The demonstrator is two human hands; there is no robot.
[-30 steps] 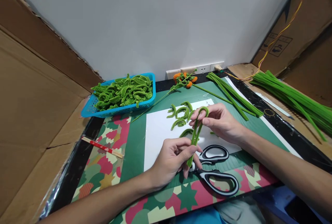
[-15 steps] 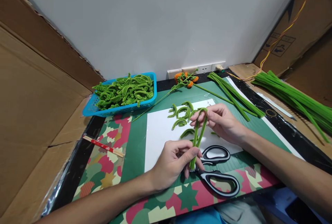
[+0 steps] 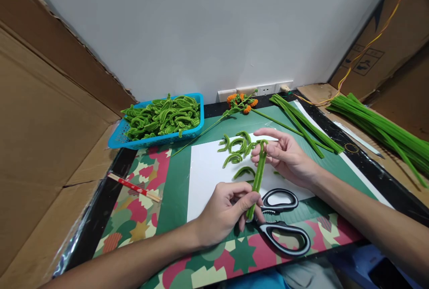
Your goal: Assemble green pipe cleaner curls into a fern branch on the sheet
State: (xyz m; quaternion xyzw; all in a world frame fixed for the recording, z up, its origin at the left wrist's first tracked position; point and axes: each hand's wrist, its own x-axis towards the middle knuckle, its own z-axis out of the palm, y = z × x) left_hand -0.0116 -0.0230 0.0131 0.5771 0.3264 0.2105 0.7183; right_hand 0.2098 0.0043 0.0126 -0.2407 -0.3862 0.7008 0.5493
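A fuzzy green pipe cleaner (image 3: 259,173), doubled over with a bend at its top, stands slightly tilted between my hands. My left hand (image 3: 231,206) pinches its lower end between thumb and fingers. Up at the bend, my right hand (image 3: 284,152) has its thumb and fingertips on it, with the index finger raised. Below lie scissors (image 3: 284,237) with black and grey handles; my left hand hides their blades. Short curled green pieces (image 3: 237,146) rest on a white paper sheet (image 3: 206,177) behind my hands.
A blue basket (image 3: 161,140) heaped with curled green pieces stands back left. Orange flowers on a green stem (image 3: 241,101) lie behind the paper. Long green pipe cleaners (image 3: 298,121) lie right, with a bigger bundle (image 3: 378,123) beyond. Wrapped chopsticks (image 3: 134,187) lie left. Cardboard walls (image 3: 43,115) flank the table.
The two strands of the pipe cleaner, spread apart before, now lie close together. My right index finger has lifted away from the bend. My left hand keeps its grip.
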